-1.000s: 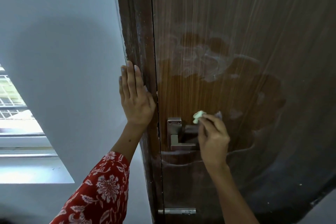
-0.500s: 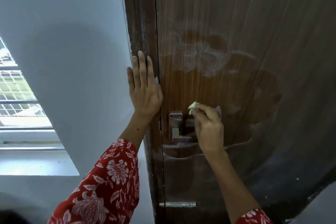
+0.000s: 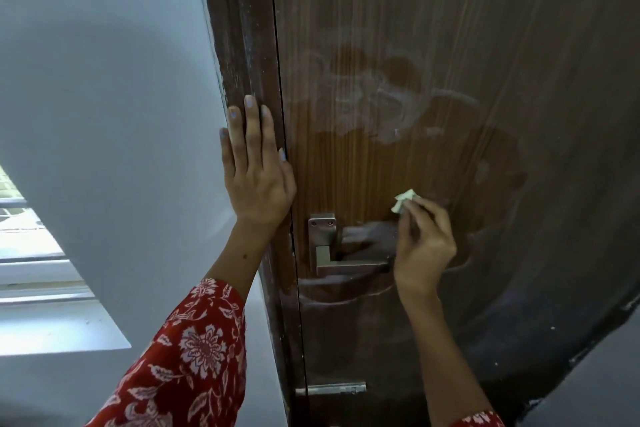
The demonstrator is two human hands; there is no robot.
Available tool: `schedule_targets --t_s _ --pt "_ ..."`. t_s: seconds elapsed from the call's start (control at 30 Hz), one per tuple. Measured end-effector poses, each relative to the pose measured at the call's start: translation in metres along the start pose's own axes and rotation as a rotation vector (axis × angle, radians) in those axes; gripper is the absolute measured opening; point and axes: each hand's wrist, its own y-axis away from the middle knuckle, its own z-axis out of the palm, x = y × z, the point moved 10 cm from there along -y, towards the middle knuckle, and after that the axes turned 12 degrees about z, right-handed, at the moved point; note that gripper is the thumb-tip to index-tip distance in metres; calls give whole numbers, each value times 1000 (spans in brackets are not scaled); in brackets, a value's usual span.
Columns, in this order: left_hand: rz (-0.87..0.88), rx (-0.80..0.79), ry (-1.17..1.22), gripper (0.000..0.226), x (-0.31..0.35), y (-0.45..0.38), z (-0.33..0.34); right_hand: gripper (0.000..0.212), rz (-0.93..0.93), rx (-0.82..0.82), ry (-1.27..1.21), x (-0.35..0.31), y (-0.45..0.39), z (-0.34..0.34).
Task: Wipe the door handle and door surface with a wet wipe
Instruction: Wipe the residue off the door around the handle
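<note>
Far left, there's a window [image 3: 31,253] with bright light coming through, and the pale wall [image 3: 104,114] runs up beside it. My red floral sleeve [image 3: 187,350] comes up from the near left, and my left hand [image 3: 258,177] lies flat, fingers straight and close together, pressed on the dark door frame [image 3: 239,45], right at the seam where the frame meets the door; it holds nothing. Next, the wooden door [image 3: 450,28], with cloudy whitish smears across the middle and a darker patch around the handle area. The metal door handle [image 3: 349,262] sits just right of the seam, its plate above, its lever running right toward my other hand. Below it, low on the door's edge, is a small metal latch plate [image 3: 332,389]. Now my right hand [image 3: 424,243], fingers curled in, pinching the wet wipe [image 3: 403,202], a small pale crumpled wad that pokes out above my fingertips, against the door surface just above the far right end of the lever.
</note>
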Motion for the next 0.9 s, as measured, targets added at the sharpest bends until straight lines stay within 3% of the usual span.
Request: schedule_targets --t_s 0.17,0.3,0.47,0.57,0.63,0.77,0.9 --pt "2 2 0 54 -1 1 1 17 -209 -142 83 -8 7 10" --pt "5 12 -4 53 0 2 1 14 107 97 15 31 -12 -25" --pt "1 29 -10 52 -1 1 0 15 -85 -99 77 5 -11 -2" --pt "5 29 -7 52 -1 1 0 13 111 66 11 29 -25 -26" --pt "-2 29 -5 52 0 2 0 11 234 87 -10 40 -24 -29" --pt "0 30 -5 52 -2 2 1 11 89 -75 80 24 -26 -9" --pt "-3 25 -2 53 -1 2 1 14 337 204 -100 42 -37 -37"
